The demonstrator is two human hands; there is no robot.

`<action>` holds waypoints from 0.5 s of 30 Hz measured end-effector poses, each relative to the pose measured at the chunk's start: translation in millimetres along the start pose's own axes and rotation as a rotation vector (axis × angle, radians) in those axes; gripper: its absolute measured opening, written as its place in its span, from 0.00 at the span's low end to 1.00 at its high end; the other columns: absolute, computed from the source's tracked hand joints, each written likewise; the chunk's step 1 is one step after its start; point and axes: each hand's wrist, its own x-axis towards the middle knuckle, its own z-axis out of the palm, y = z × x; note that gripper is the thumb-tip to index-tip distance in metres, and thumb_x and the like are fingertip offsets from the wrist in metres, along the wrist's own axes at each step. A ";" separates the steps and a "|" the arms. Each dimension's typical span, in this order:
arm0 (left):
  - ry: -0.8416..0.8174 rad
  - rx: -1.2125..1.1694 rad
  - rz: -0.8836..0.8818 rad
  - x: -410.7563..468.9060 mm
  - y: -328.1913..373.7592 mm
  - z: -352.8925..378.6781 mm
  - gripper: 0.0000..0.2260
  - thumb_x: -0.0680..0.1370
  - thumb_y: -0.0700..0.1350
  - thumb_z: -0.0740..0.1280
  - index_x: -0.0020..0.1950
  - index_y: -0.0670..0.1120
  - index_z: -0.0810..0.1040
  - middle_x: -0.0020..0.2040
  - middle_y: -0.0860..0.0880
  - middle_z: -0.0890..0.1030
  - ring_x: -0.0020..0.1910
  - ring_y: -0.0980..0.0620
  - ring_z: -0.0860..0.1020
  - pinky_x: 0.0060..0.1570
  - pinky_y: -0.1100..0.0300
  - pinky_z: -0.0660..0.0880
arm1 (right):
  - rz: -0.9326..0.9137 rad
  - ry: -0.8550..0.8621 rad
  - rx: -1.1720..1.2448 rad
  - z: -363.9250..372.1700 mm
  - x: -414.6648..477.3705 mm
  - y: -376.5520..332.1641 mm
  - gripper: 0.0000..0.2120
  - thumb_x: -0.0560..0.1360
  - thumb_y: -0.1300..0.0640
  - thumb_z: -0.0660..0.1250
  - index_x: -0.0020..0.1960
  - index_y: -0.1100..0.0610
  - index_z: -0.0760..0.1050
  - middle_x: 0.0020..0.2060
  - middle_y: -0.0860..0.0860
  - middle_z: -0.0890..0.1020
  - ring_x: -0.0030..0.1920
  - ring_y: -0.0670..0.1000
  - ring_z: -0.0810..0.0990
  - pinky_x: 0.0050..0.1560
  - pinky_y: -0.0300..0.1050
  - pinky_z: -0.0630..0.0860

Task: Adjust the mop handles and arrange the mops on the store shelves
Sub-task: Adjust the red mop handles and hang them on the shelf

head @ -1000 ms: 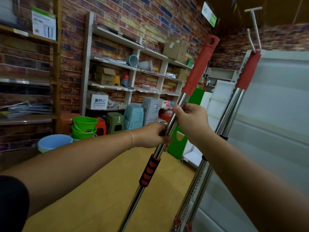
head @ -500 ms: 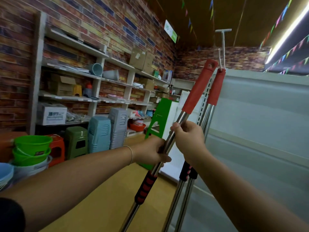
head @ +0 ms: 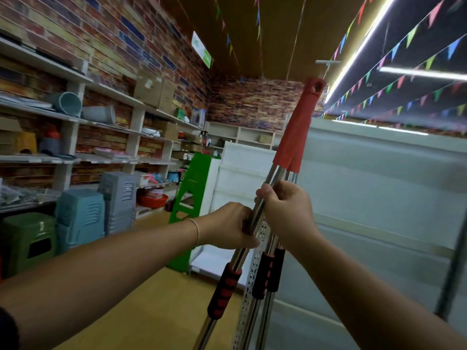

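Observation:
I hold one mop handle [head: 294,132], a steel tube with a red top grip and a red-and-black adjusting collar [head: 224,290] lower down. My left hand [head: 227,227] grips the tube just above the collar. My right hand [head: 285,210] grips it a little higher. Two more mop handles [head: 269,271] with black collars stand right behind it, leaning on the white store shelf [head: 379,198]. All mop heads are out of view below.
A perforated metal upright [head: 249,284] of the white shelf stands next to the handles. Stacked plastic stools [head: 78,213] and a green step stand [head: 194,183] line the left aisle under brick-wall shelves. The floor [head: 141,311] is yellow-brown.
The view has tilted up and turned. The held handle has moved right, its red grip now overlapping those of the leaning mops. Both hands keep their grip.

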 end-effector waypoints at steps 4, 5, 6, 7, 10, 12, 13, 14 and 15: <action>0.017 0.040 0.074 13.8 -1.9 3.7 0.17 0.73 0.47 0.69 0.30 0.44 0.65 0.27 0.49 0.68 0.26 0.51 0.65 0.29 0.57 0.64 | 0.008 0.071 -0.009 0.5 2.8 -3.2 0.08 0.79 0.55 0.67 0.44 0.58 0.79 0.41 0.58 0.84 0.44 0.58 0.84 0.51 0.59 0.82; 0.019 0.029 0.078 16.8 -2.5 4.0 0.17 0.72 0.47 0.69 0.30 0.43 0.66 0.27 0.49 0.68 0.26 0.51 0.65 0.29 0.57 0.64 | 0.010 0.087 -0.017 1.1 3.5 -4.3 0.08 0.79 0.56 0.67 0.44 0.59 0.79 0.41 0.58 0.84 0.44 0.59 0.84 0.51 0.61 0.81; 0.009 0.018 0.083 19.4 -2.5 3.1 0.17 0.72 0.47 0.70 0.29 0.44 0.66 0.27 0.49 0.68 0.27 0.51 0.65 0.30 0.57 0.64 | 0.008 0.104 -0.030 1.7 4.6 -5.5 0.09 0.79 0.55 0.67 0.44 0.60 0.79 0.41 0.58 0.85 0.44 0.59 0.84 0.51 0.61 0.81; -0.009 0.014 0.094 21.3 -1.7 0.7 0.18 0.72 0.48 0.71 0.28 0.45 0.66 0.27 0.50 0.68 0.27 0.52 0.65 0.29 0.58 0.64 | 0.003 0.119 -0.045 2.2 5.3 -6.6 0.09 0.78 0.55 0.67 0.44 0.60 0.79 0.41 0.58 0.85 0.44 0.59 0.84 0.51 0.62 0.81; -0.078 -0.065 0.139 24.9 -1.2 -7.6 0.19 0.73 0.49 0.72 0.28 0.47 0.67 0.26 0.52 0.69 0.25 0.55 0.66 0.28 0.63 0.64 | -0.010 0.154 -0.094 3.6 7.4 -8.9 0.10 0.78 0.53 0.68 0.43 0.59 0.80 0.39 0.59 0.84 0.42 0.61 0.84 0.45 0.62 0.82; -0.106 -0.113 0.157 27.6 -2.2 -8.7 0.17 0.73 0.49 0.73 0.31 0.42 0.71 0.28 0.50 0.71 0.25 0.54 0.67 0.29 0.62 0.65 | 0.003 0.164 -0.112 3.4 7.7 -9.9 0.10 0.78 0.53 0.68 0.43 0.59 0.80 0.40 0.60 0.84 0.42 0.62 0.84 0.45 0.62 0.82; -0.116 -0.119 0.167 28.6 -2.0 -7.8 0.17 0.73 0.50 0.73 0.34 0.39 0.73 0.29 0.48 0.72 0.26 0.53 0.68 0.30 0.60 0.66 | 0.010 0.170 -0.112 3.2 7.3 -10.4 0.09 0.78 0.53 0.68 0.43 0.58 0.80 0.40 0.59 0.84 0.42 0.62 0.84 0.45 0.62 0.82; -0.118 -0.122 0.179 30.1 -1.9 -5.7 0.18 0.74 0.50 0.73 0.36 0.37 0.74 0.30 0.46 0.73 0.27 0.52 0.68 0.31 0.59 0.67 | 0.016 0.179 -0.115 3.0 6.9 -10.6 0.09 0.78 0.54 0.68 0.43 0.58 0.80 0.40 0.59 0.84 0.42 0.61 0.84 0.46 0.62 0.82; -0.113 -0.126 0.192 31.2 -1.4 -3.7 0.18 0.74 0.50 0.73 0.38 0.35 0.75 0.31 0.46 0.73 0.28 0.52 0.69 0.32 0.59 0.68 | 0.018 0.190 -0.121 2.6 6.6 -11.0 0.09 0.78 0.54 0.68 0.43 0.59 0.80 0.41 0.59 0.84 0.43 0.61 0.84 0.47 0.62 0.82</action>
